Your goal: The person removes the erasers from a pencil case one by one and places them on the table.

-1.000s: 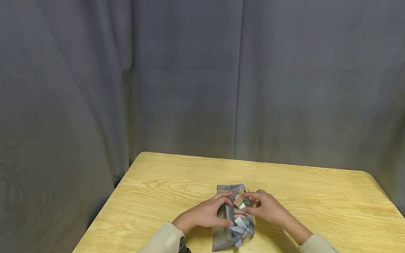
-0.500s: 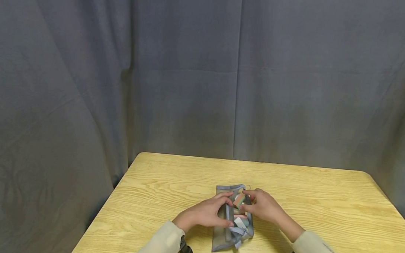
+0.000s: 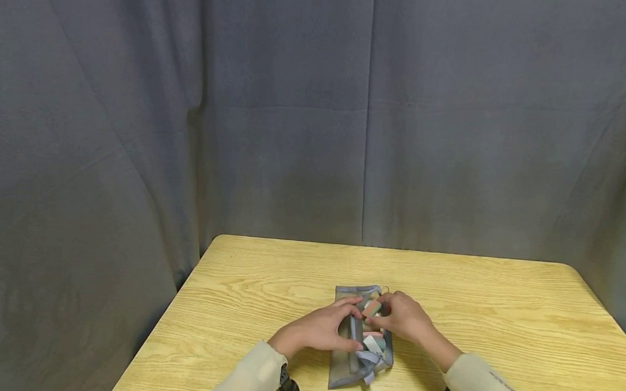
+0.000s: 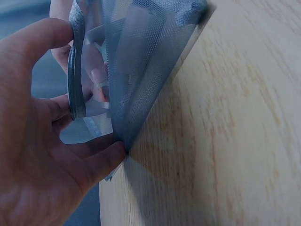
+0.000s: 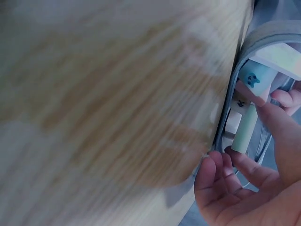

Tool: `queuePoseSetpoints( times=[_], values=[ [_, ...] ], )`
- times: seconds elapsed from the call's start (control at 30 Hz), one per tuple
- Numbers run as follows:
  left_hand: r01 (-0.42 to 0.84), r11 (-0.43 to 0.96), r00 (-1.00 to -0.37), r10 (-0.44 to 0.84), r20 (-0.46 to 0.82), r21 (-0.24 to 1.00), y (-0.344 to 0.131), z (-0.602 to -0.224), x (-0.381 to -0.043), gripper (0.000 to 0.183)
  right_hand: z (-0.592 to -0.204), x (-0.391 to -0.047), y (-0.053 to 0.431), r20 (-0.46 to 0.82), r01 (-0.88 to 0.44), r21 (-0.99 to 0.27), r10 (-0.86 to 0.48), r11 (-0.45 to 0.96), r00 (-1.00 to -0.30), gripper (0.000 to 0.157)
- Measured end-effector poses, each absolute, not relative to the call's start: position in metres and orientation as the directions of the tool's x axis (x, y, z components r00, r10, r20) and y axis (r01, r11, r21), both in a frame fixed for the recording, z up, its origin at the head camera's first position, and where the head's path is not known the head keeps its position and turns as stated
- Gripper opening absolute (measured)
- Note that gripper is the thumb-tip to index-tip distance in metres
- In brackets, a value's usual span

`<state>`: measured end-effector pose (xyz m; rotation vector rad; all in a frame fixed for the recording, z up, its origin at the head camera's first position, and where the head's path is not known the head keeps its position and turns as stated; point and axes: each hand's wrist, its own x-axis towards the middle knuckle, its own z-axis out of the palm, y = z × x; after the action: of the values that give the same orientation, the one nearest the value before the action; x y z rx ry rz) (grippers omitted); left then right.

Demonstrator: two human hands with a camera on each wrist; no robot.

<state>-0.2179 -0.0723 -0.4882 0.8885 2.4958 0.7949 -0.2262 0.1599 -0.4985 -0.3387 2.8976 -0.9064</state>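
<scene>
A grey-blue mesh zip pouch [image 3: 342, 357] lies on the table with its mouth spread, several small blocks that look like erasers inside. My left hand [image 3: 318, 332] grips the pouch's near-left side, thumb and fingers spread along the zip edge [image 4: 77, 61]. Between the thumb and fingertip of my right hand [image 3: 406, 318] is an orange-and-green eraser [image 3: 372, 309], in the far end of the mouth; its green face [image 5: 245, 128] shows in the right wrist view. Beside it sit a blue-and-pink eraser [image 5: 256, 77] with a dark star-like print and a white block [image 3: 373, 344].
The pouch rests on a light wood table [image 3: 269, 269] with rounded far corners. A grey curtain [image 3: 289, 131] hangs behind and to the left. A metal ring [image 3: 384, 289] is at the pouch's far end.
My right hand has shifted slightly left and its fingers have closed in on the orange-and-green eraser, which has turned a little. My left hand stays in place on the pouch.
</scene>
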Motion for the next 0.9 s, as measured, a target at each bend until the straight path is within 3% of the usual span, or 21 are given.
queuePoseSetpoints(
  times=[0.43,0.9],
  values=[
    [0.444,0.634,-0.724,0.670,-0.164,0.633,-0.072,-0.488,-0.215,0.048,-0.495,-0.220,0.164,0.022,-0.225,-0.562,-0.258,0.796,-0.966,0.028],
    [0.452,0.636,-0.727,0.669,-0.156,0.625,-0.073,-0.490,-0.218,0.053,-0.472,-0.201,0.177,0.069,-0.290,-0.587,-0.310,0.756,-0.948,0.040]
  ],
)
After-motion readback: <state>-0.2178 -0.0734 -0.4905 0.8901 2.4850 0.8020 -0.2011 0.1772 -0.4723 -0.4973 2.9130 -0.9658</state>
